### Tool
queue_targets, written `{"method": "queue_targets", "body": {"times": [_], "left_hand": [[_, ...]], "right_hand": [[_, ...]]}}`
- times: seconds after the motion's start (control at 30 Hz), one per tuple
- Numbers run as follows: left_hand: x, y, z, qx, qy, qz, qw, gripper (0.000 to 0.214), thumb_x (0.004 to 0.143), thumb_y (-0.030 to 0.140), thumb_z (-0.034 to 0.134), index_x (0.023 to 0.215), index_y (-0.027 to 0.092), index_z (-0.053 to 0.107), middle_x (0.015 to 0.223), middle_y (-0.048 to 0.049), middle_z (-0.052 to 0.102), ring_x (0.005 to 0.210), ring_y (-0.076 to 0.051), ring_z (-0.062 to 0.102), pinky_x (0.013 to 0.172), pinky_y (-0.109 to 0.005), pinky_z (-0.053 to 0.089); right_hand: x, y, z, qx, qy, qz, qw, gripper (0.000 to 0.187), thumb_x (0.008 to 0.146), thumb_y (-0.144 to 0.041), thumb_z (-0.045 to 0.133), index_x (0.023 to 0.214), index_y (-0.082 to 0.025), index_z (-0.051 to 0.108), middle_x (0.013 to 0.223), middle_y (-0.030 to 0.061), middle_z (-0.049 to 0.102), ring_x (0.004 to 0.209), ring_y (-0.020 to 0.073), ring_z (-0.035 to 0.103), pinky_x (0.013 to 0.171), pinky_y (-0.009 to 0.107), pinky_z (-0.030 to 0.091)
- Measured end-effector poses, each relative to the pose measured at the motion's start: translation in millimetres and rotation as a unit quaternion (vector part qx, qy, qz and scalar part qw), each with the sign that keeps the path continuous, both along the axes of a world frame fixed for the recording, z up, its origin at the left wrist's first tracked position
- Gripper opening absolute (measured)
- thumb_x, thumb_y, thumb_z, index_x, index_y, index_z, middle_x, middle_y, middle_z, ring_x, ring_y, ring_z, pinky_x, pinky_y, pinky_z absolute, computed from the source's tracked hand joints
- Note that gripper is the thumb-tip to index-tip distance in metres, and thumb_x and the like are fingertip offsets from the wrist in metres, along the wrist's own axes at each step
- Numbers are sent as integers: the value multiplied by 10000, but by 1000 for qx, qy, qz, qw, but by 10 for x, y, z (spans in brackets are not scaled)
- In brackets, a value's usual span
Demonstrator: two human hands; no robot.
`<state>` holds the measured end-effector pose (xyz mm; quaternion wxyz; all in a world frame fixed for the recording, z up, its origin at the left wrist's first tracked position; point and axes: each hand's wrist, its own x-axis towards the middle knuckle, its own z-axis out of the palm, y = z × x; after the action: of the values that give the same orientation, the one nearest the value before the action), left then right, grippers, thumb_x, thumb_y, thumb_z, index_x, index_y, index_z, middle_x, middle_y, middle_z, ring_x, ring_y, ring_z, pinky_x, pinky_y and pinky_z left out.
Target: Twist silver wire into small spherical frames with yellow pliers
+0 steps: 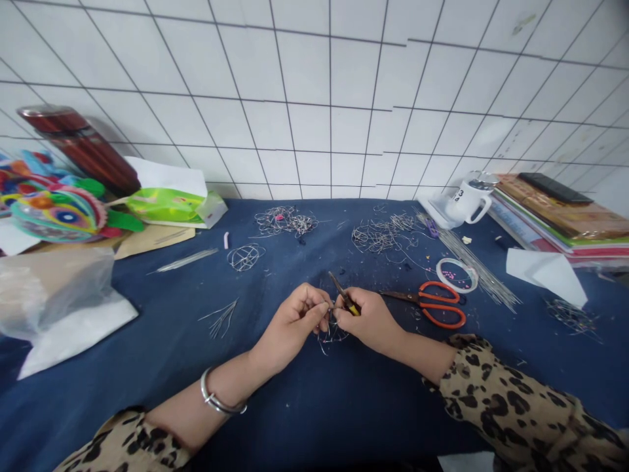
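My left hand (293, 320) is closed, pinching a small tangle of thin wire (331, 333) just above the blue cloth (314, 406). My right hand (369, 319) is closed round small yellow-handled pliers (344, 296), whose tip points up and to the left over the wire. Both hands meet at the middle of the table. A silver bangle sits on my left wrist, and both sleeves are leopard print.
Orange-handled scissors (437, 305) lie right of my right hand, beside a tape ring (457, 274). Wire bundles (383, 233), a wire ball (244, 256) and straight wires (479, 269) are scattered behind. A white mug (469, 198), stacked books (560, 216), plastic bags (54, 288) and colourful decorations (54, 206) line the sides.
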<state>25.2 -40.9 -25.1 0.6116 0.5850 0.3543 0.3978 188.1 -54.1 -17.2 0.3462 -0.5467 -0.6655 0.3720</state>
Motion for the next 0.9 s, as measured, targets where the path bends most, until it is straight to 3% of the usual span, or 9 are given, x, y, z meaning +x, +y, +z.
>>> {"method": "queue_targets", "body": {"times": [0.53,0.73,0.9], "left_hand": [[-81,55,47,32,83,-12,996,115,865,234,493,777,162,478,591,19,557,544,-91,483,534,-212,366],[-89,60,53,50,110,-8,993,107,850,227,509,767,161,490,590,19,570,566,-104,518,589,-237,392],[-91,66,30,-4,54,-20,998,113,847,253,520,787,158,506,625,9,573,518,-79,462,472,-192,321]], "right_hand": [[14,-29,-49,35,-28,-2,999,66,737,-197,494,713,-178,553,653,-22,537,602,91,473,593,202,378],[-8,-11,-65,47,-42,-3,998,63,730,-190,500,705,-179,557,654,-18,546,603,92,478,594,203,375],[-20,-2,-27,29,-51,-12,998,66,728,-198,506,687,-176,552,611,-21,525,577,94,458,571,203,366]]}}
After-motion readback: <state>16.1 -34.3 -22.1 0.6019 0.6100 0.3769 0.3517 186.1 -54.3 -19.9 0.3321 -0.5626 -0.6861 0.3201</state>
